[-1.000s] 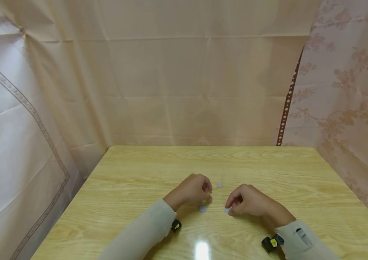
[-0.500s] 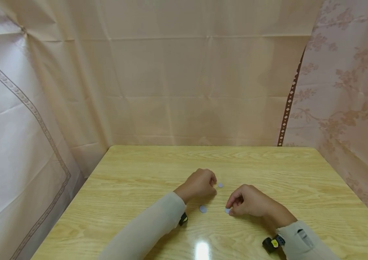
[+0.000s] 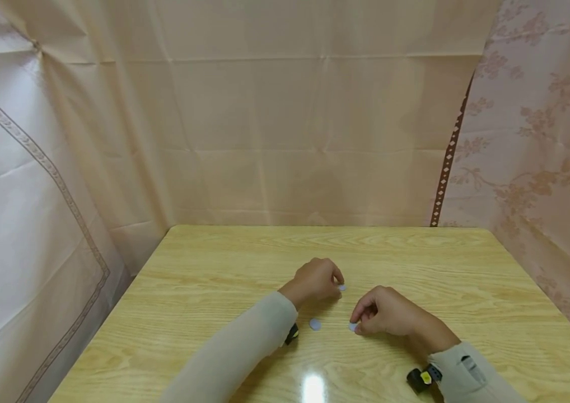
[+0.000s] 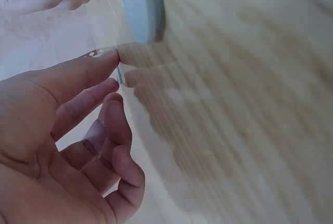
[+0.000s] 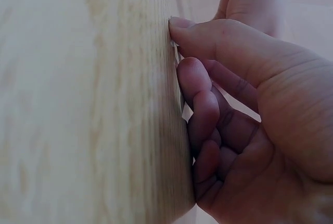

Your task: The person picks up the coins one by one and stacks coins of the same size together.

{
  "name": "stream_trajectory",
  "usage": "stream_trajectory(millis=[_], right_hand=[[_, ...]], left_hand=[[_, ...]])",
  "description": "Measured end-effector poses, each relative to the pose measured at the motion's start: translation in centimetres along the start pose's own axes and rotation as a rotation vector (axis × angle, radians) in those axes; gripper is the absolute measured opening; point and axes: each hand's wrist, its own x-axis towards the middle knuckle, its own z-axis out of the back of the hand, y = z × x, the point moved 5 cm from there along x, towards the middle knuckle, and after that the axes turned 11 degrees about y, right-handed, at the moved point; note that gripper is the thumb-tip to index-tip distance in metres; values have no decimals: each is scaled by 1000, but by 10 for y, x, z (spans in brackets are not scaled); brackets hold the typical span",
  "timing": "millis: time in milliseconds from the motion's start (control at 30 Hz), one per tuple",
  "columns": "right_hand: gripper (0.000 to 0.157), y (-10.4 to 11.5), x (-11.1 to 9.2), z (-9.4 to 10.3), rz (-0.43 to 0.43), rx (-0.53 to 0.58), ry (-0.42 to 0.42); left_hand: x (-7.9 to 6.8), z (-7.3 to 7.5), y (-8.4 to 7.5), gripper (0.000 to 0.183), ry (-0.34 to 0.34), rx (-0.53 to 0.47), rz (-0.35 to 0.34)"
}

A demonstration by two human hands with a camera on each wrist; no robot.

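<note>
My left hand (image 3: 317, 279) reaches across the table to a small round pale disc (image 3: 342, 287), the farthest of three. In the left wrist view, its thumb and index fingertip pinch the edges of this disc (image 4: 120, 73), while the other fingers curl loosely. My right hand (image 3: 387, 313) pinches a second pale disc (image 3: 353, 326) between thumb and index finger at the tabletop, its other fingers tucked in. A third disc (image 3: 315, 324) lies flat near the left wrist, touched by neither hand; up close it looks thick, smooth and bluish white.
The wood-grain table (image 3: 214, 257) carries the discs and a bright glare spot near its front. Black cameras are strapped at the left cuff (image 3: 292, 334) and right cuff (image 3: 420, 380). Beige curtains (image 3: 290, 140) hang behind the table's back edge, with patterned cloth (image 3: 542, 140) on the right.
My left hand has moved right and away from me, from above the third disc to the far disc, and its fingertips now pinch it. The right hand has stayed put.
</note>
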Motion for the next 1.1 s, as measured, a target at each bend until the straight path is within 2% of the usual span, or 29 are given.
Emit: stream_trajectory(millis=[167,467,867,1100], right_hand=[[9,1,-1,0,-8,-7,0],[8,2,-1,1,-17,0,5],[9,0,-1,1,-23,15,5],[9,0,-1,0,-15,27,8]], left_hand=[[3,-1,-1,13,6,4,7],[3,0,-3,8,7,-5,28],[2,1,-4,15,1,43,27],[-6,0,-2,17,0,-15,8]])
